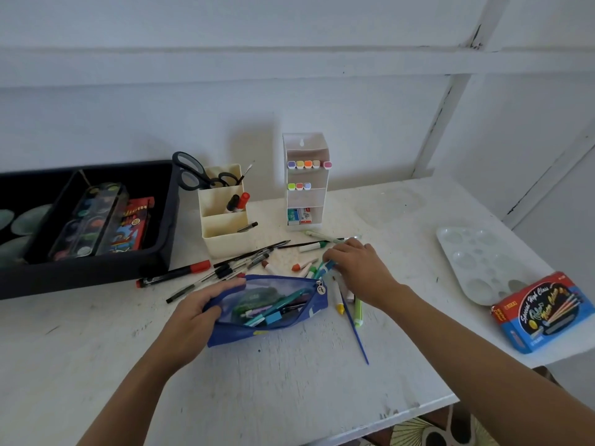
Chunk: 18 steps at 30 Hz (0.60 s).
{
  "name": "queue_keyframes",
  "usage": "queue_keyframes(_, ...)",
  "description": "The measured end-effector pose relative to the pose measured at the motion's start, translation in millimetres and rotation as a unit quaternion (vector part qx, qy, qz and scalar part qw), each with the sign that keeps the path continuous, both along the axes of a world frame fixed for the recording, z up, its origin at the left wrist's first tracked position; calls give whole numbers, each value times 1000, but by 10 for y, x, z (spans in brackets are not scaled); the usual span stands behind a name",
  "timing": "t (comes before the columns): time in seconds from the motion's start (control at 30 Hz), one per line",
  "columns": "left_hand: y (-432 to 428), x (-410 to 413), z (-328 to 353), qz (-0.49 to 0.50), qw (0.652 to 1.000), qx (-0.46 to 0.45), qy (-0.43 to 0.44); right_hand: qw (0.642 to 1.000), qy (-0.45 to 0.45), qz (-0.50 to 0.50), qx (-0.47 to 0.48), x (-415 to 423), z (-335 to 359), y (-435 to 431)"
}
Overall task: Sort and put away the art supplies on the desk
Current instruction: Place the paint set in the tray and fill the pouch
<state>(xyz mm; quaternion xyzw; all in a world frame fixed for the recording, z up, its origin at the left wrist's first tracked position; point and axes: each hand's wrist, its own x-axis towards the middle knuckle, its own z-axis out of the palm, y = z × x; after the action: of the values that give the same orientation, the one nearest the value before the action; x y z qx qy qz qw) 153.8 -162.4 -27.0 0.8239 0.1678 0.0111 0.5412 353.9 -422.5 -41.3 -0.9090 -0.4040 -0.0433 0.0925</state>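
Blue mesh zip pouch (267, 333) was clamped agape by the left hand (199, 313); at its two o'clock, a teal plastic marker (325, 267) was pinched by the right hand (357, 268), seemingly for loading.

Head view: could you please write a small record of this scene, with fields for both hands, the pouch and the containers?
left hand: grips the blue pouch at its left end, mouth open
right hand: pinches a teal marker beside the pouch's zipper end
pouch contents: several pens and markers
loose pens: scattered on the desk behind the pouch
cream organizer: upright, holds scissors
black tray: far left, holds a paint set
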Motion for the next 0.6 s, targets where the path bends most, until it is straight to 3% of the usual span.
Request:
queue_keyframes(0.27,113,-18,-3,17,1000,12,3,989,55,-37,135,25,-47,84)
queue_keyframes(0.4,173,-25,17,23,1000,15,5,964,120,-87,221,87,10,182)
queue_keyframes(0.6,186,4,9,20,1000,19,-4,973,140,-70,171,85,-30,218)
